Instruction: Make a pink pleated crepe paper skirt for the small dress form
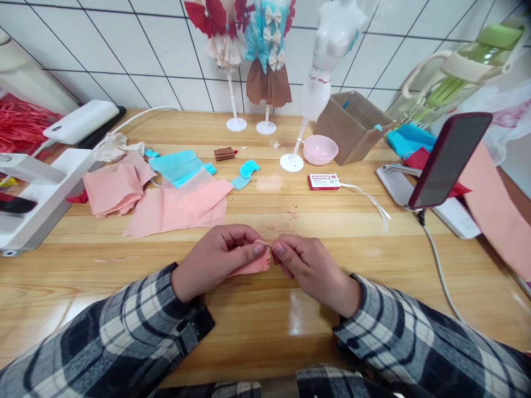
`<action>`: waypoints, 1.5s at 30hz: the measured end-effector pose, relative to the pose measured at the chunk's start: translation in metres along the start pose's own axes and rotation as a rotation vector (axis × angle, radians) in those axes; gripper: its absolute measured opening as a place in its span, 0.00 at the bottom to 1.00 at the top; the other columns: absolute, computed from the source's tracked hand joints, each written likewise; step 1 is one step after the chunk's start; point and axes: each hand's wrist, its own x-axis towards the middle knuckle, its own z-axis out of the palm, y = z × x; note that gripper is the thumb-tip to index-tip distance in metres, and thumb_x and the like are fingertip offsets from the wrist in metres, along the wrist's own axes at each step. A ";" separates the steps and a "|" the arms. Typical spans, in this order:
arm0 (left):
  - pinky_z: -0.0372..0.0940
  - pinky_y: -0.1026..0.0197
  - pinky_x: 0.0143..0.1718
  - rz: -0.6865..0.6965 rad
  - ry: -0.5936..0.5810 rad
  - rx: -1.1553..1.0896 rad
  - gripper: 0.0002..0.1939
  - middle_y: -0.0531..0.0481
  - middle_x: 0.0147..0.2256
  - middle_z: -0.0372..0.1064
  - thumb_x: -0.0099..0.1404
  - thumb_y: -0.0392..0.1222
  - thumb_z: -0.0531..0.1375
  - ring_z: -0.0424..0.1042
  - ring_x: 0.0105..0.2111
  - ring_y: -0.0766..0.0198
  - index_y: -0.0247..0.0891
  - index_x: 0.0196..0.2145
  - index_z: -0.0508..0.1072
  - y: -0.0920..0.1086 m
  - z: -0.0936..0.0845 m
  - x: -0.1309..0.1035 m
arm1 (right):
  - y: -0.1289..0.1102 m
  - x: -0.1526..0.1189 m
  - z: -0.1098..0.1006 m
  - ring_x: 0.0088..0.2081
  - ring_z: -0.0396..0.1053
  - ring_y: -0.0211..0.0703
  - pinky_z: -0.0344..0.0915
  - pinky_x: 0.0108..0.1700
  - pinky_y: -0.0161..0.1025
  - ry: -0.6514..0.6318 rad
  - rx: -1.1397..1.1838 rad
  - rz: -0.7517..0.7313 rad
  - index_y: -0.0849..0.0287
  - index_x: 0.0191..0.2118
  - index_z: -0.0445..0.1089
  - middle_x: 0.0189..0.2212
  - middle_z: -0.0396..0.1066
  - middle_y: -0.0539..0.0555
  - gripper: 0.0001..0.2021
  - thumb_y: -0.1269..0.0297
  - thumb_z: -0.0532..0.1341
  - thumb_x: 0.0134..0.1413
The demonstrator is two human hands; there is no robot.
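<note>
A small folded piece of pink crepe paper (254, 266) is pinched between the thumb and fingers of my left hand (219, 258), with small red marks along its right edge. Close beside it, my right hand (309, 268) is closed in a pinch at that edge. A thin dark sliver, perhaps a needle, shows between the two thumbs; its full shape is hidden. Beyond my left hand lie a large pink sheet (166, 213), a folded pink stack (114, 188) and blue paper (178, 166). Small scraps (292, 214) lie on the wooden table (265, 342) beyond my fingers.
Two dressed mini mannequins (269, 83) and a bare white one (327, 50) stand at the back. Right of them are a pink bowl (321, 150), a brown box (350, 127), a small carton (323, 182) and a phone on a stand (452, 160). A white rack (37, 204) stands left.
</note>
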 end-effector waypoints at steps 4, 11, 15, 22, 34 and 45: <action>0.59 0.69 0.29 -0.007 -0.011 -0.023 0.12 0.54 0.27 0.73 0.60 0.49 0.65 0.65 0.27 0.70 0.35 0.31 0.76 0.000 0.000 -0.001 | 0.000 0.000 0.000 0.23 0.60 0.34 0.55 0.30 0.32 -0.004 -0.001 0.010 0.58 0.26 0.64 0.19 0.62 0.46 0.21 0.51 0.49 0.67; 0.59 0.70 0.28 -0.028 -0.018 -0.053 0.12 0.55 0.26 0.73 0.60 0.48 0.65 0.65 0.26 0.71 0.36 0.30 0.76 0.000 0.000 0.000 | 0.001 0.001 0.000 0.25 0.58 0.34 0.53 0.29 0.33 -0.010 -0.028 0.027 0.58 0.27 0.63 0.21 0.60 0.47 0.21 0.49 0.49 0.66; 0.59 0.70 0.28 -0.026 -0.020 -0.050 0.12 0.55 0.26 0.73 0.60 0.48 0.65 0.65 0.26 0.71 0.35 0.30 0.76 0.001 0.000 0.000 | 0.001 0.001 0.000 0.25 0.57 0.35 0.52 0.29 0.33 0.006 -0.052 0.044 0.58 0.26 0.62 0.21 0.60 0.46 0.21 0.49 0.49 0.66; 0.60 0.70 0.29 -0.006 -0.014 -0.039 0.13 0.55 0.26 0.73 0.61 0.49 0.64 0.66 0.26 0.71 0.35 0.30 0.76 0.000 0.001 0.000 | 0.001 0.001 0.000 0.24 0.58 0.35 0.52 0.28 0.33 0.064 -0.044 0.070 0.58 0.26 0.61 0.20 0.60 0.46 0.21 0.49 0.49 0.66; 0.59 0.70 0.29 -0.007 -0.001 -0.132 0.12 0.55 0.26 0.71 0.60 0.48 0.65 0.64 0.26 0.72 0.35 0.29 0.75 -0.001 0.002 -0.001 | 0.001 -0.002 0.002 0.23 0.62 0.35 0.57 0.30 0.33 0.013 0.000 0.030 0.57 0.27 0.63 0.18 0.63 0.46 0.25 0.48 0.44 0.68; 0.62 0.68 0.27 -0.152 -0.353 -0.037 0.12 0.52 0.26 0.74 0.58 0.47 0.66 0.69 0.26 0.67 0.35 0.28 0.74 0.007 -0.016 0.003 | -0.002 0.003 -0.009 0.19 0.55 0.31 0.52 0.22 0.30 -0.264 0.115 0.075 0.60 0.26 0.65 0.16 0.60 0.45 0.27 0.40 0.49 0.62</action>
